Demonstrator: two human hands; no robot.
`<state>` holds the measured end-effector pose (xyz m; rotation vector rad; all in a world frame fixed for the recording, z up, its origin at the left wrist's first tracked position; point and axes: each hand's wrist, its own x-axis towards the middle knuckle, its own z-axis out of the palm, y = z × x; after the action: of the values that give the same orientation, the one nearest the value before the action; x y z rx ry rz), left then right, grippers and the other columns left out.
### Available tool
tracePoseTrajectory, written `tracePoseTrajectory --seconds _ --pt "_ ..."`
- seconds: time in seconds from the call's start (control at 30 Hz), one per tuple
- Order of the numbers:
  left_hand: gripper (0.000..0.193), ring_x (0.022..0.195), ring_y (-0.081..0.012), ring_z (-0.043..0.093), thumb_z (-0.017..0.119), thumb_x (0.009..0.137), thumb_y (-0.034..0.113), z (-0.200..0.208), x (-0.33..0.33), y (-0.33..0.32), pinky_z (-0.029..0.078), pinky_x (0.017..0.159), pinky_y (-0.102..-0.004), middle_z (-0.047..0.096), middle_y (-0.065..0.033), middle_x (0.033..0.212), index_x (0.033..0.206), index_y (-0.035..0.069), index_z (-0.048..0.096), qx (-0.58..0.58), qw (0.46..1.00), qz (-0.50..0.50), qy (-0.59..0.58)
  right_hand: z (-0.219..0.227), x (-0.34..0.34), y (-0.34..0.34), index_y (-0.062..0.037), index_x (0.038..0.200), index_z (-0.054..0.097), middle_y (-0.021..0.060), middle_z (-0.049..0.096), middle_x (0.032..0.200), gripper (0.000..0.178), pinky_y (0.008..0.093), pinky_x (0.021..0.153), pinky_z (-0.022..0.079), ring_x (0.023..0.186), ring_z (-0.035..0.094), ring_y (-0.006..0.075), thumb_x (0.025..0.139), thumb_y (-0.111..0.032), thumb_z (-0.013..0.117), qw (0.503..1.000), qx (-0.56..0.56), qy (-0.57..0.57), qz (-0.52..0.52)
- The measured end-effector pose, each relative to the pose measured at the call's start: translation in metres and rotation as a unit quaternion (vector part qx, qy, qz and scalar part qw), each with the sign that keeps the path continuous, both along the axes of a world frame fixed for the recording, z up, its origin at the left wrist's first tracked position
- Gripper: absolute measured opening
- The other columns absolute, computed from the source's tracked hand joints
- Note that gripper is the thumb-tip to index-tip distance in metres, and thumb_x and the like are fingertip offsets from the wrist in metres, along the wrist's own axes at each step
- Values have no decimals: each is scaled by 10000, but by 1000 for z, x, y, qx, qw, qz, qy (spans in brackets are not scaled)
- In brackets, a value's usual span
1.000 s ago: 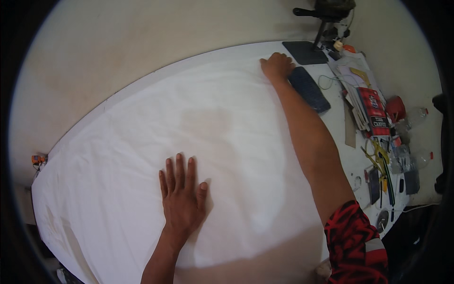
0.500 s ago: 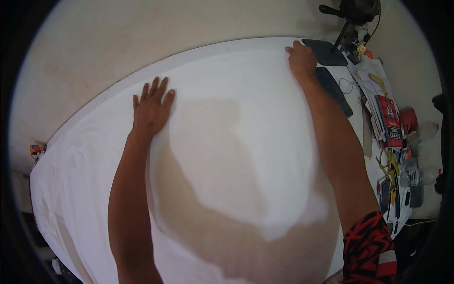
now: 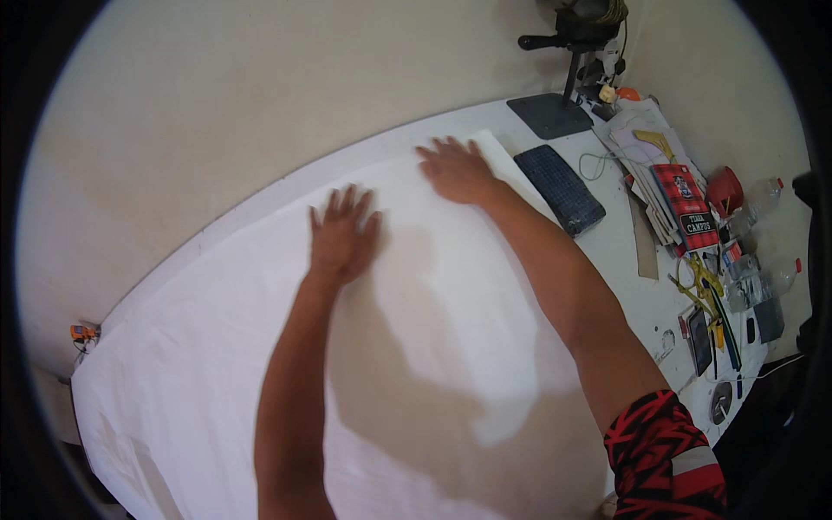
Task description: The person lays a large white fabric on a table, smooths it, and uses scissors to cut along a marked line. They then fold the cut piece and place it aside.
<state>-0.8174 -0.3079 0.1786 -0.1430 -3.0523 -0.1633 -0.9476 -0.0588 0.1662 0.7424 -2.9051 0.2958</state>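
A wide white cloth (image 3: 217, 286) lies spread over the table, with faint wrinkles on its left part. My left hand (image 3: 340, 238) rests flat on the cloth near its far side, fingers spread. Farther right, close to the cloth's far right corner, my right hand (image 3: 458, 171) lies palm down with its fingers apart, slightly blurred. Neither hand holds anything. Shadows of my arms fall across the middle of the cloth.
Right of the cloth lie a dark blue patterned pad (image 3: 559, 189), a stand with a flat base (image 3: 548, 117), papers, and a red checked book (image 3: 685, 206). Beyond are a red container (image 3: 724, 191), clear plastic bottles (image 3: 784, 277) and small tools. A wall borders the far edge.
My right hand has opened from a closed pose at the cloth's far right edge and come nearer. My left hand has slid right over the cloth. The view has turned rightward, showing more clutter.
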Motion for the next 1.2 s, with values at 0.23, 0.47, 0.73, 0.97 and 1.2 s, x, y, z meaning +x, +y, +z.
tracePoseTrajectory --seconds 0.23,0.47,0.73,0.97,1.2 --pt "749 1655 -468 115 316 1087 658 16 -21 46 35 1278 -757 178 -75 1821 1727 272 297 54 987 125 -82 3 -12 137 -135 1693 362 217 311 1753 761 689 1284 210 1626 254 453 1068 -549 493 961 44 -27 -271" --pt "673 1593 -418 344 533 1073 557 24 10 40 68 1307 -675 556 -134 1623 1599 139 538 297 949 71 79 -11 68 221 -299 1734 286 252 382 1696 1231 633 1230 353 1545 373 442 694 -495 915 938 46 -172 -297" --pt "596 1647 -439 196 462 1111 421 -5 202 291 66 1313 -677 405 -179 1715 1618 108 495 143 940 -305 61 76 43 202 -237 1596 579 214 678 1431 1029 463 1120 514 1330 608 341 624 -255 916 688 -569 -405 -196" --pt "591 1599 -374 332 525 1063 341 4 198 357 122 1324 -644 486 -174 1656 1597 90 508 121 939 -312 -78 93 96 91 -354 1505 655 220 589 1450 799 637 1189 340 1432 436 413 720 -363 806 952 -177 -29 -248" --pt "565 1591 -470 322 580 1061 320 42 355 281 175 1306 -639 441 -251 1671 1548 35 560 123 964 -236 -12 65 99 78 -140 1533 606 391 335 1653 727 721 1241 215 1547 285 587 956 -573 702 970 -173 15 -168"
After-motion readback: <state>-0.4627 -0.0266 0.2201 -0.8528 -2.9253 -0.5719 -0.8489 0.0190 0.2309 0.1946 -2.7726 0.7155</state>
